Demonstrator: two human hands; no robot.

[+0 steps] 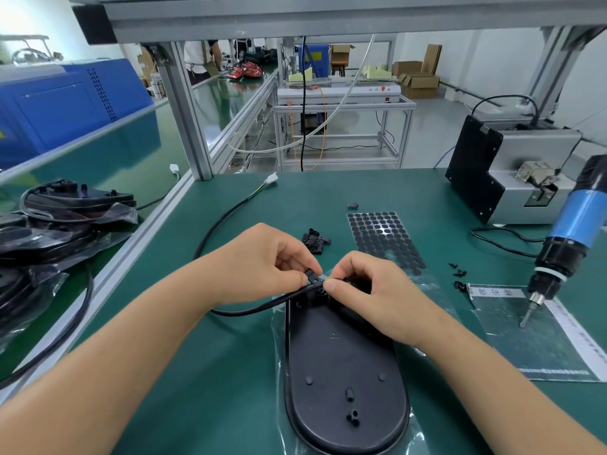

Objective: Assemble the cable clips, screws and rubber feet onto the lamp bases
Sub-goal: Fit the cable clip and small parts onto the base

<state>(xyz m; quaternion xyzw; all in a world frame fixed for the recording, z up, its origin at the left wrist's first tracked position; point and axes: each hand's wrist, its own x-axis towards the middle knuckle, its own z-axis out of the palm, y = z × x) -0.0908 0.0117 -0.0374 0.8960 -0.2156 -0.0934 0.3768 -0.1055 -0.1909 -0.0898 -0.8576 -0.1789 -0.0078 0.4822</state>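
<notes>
I see a black oval lamp base [341, 366] lying flat on the green table [203, 372], on a clear plastic bag, its narrow end pointing away from me. Both hands meet at that far end. The left hand [262, 261] pinches a small black cable clip [313, 278] between thumb and forefinger, the clip sitting on the black cable [210, 238] right where the cable reaches the base. The right hand [368, 290] has its fingers curled, thumb tip pressed against the clip from the other side — it pinches the same clip, though what lies under its palm is hidden.

The cable loops off to the left and runs up the table to a white plug [271, 178]. Just beyond the hands lies a small heap of spare clips [316, 239], and beside it a sheet of round black rubber feet [382, 239] (most rows look full). A few black screws [458, 274] lie scattered to the right of the sheet, near a foil bag [538, 336]. A blue-banded electric screwdriver [558, 244] hangs at the right, its bit just above that bag. Behind it stands a grey and black screw feeder [505, 178]. At far left — past the table's aluminium rail — bagged black bases [56, 224] are stacked.
</notes>
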